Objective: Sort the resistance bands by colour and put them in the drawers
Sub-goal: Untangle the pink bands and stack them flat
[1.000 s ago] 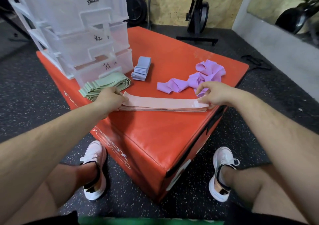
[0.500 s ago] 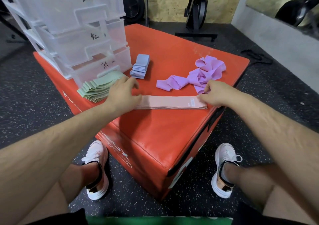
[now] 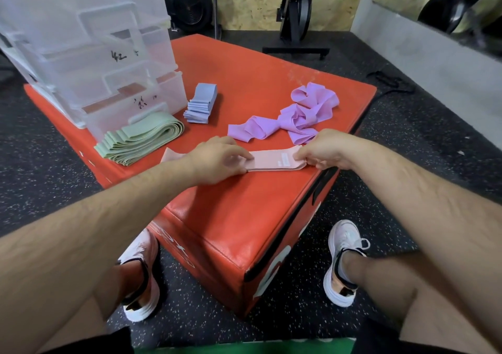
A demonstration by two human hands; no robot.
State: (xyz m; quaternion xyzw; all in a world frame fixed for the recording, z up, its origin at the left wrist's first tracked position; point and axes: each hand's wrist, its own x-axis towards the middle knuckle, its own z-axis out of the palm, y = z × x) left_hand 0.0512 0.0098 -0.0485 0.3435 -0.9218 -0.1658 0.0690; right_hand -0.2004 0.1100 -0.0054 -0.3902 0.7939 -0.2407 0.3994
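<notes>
The flat stack of pale pink resistance bands [image 3: 274, 161] lies on top of the red padded vinyl box [image 3: 244, 218], close to its near right edge and running from 9 to 3 o'clock. The right hand [image 3: 323, 150] pinches the stack's 3 o'clock end between curled fingers and thumb. The left hand [image 3: 217, 161] covers the middle, its fingers lying fairly straight on the top band; I cannot tell whether its thumb is tucked underneath.

At 1 o'clock from the stack, just beside the right hand, is a loose, crumpled heap of purple bands [image 3: 298, 117]. At 11 o'clock is a small folded pile of light blue bands [image 3: 202, 104]. At 10 o'clock is a folded pile of pale green bands [image 3: 141, 139], touching the front of the clear plastic drawer unit [image 3: 108, 55], which has handwritten marks on its three drawers.
</notes>
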